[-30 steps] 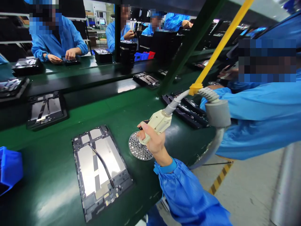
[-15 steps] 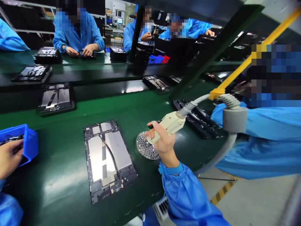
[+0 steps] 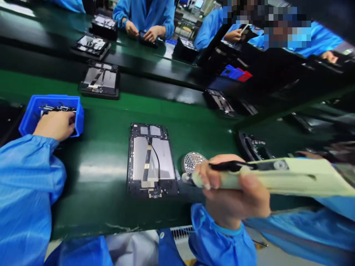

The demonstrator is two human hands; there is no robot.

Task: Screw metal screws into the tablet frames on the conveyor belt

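Above the glossy green table (image 3: pixel 102 192), the right hand (image 3: pixel 235 203) wraps around a long cream-coloured plastic tool (image 3: pixel 294 181), its tip just right of a flat black rectangular device frame (image 3: pixel 165 160) with silver panels lying on the table. The left hand (image 3: pixel 55 125) is inside an open blue plastic bin (image 3: pixel 80 118), fingertips hidden, its grip impossible to make out; a round perforated metal disc (image 3: pixel 194 160) sits just beyond the tool's tip.

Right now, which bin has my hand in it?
The near blue bin, at your left; your left hand reaches over its rim. The other bins, blue and red, sit together far back.
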